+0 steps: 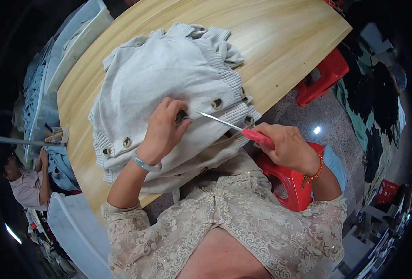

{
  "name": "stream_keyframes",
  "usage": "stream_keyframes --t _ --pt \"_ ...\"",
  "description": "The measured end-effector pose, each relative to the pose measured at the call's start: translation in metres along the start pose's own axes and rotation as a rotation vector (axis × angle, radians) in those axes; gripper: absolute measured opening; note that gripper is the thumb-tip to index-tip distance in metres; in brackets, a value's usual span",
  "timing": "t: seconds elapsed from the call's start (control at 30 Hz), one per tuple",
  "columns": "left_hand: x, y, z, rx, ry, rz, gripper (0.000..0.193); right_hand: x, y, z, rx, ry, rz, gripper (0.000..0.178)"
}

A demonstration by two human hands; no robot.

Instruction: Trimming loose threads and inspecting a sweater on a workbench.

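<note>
My left hand (161, 130) lay on a soft grey cardigan (168, 83) that was spread over the near part of a long wooden table (280, 42). My fingers were bent and pinched a dark button (181, 116) on the ribbed edge of the cardigan. My right hand (287, 146) was closed tight around the red handle of a thin cutting tool (236, 126). Its shiny metal tip pointed left and almost touched the button I pinched. I think the tool was a small pair of snips, but it looked too thin for me to be sure. More round buttons sat along the ribbed edge, some to the left near my wrist and some to the right near the table edge. I wore a pale green bangle (145, 163) on my left wrist and an orange bead bracelet (315, 171) on my right wrist. A red plastic stool (289, 179) stood under my right arm, and another red stool (324, 74) stood farther off to the right. On the far left, another person (26, 179) sat by a heap of blue cloth (33, 93)
</note>
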State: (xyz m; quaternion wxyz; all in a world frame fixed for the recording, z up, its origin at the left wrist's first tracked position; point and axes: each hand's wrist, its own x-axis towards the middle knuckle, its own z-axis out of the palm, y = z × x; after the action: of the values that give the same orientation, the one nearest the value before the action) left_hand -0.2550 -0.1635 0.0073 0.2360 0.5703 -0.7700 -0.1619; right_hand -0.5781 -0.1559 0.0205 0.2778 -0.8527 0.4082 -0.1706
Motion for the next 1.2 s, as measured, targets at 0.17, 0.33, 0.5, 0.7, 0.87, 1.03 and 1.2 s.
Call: stream_keyframes --t 0.17,0.33,0.5,0.7,0.87,1.03,1.2 --pt "0.007 -0.003 -0.005 -0.146 -0.155 -0.116 0.027 -0.013 0.006 0.006 0.002 -0.166 0.072 0.024" --pt "0.015 0.017 -0.008 0.164 -0.139 0.118 0.03 -0.011 0.017 0.011 0.147 0.029 -0.015 0.022" --pt "0.045 0.043 0.03 -0.078 -0.096 0.148 0.049 -0.028 0.032 0.002 0.116 0.11 0.047 0.024" --pt "0.059 0.028 0.035 -0.125 -0.193 0.066 0.023 -0.049 0.036 -0.006 0.001 -0.064 0.22 0.027" --pt "0.055 0.022 0.038 -0.19 -0.233 0.041 0.028 -0.048 0.051 0.003 0.132 -0.075 0.19 0.027" --pt "0.069 0.054 0.043 -0.262 -0.254 -0.005 0.036 -0.064 0.068 0.003 0.12 0.132 0.19 0.03" --pt "0.103 0.067 0.085 0.126 -0.126 0.301 0.045 -0.074 0.073 0.004 0.06 0.159 0.257 0.028"
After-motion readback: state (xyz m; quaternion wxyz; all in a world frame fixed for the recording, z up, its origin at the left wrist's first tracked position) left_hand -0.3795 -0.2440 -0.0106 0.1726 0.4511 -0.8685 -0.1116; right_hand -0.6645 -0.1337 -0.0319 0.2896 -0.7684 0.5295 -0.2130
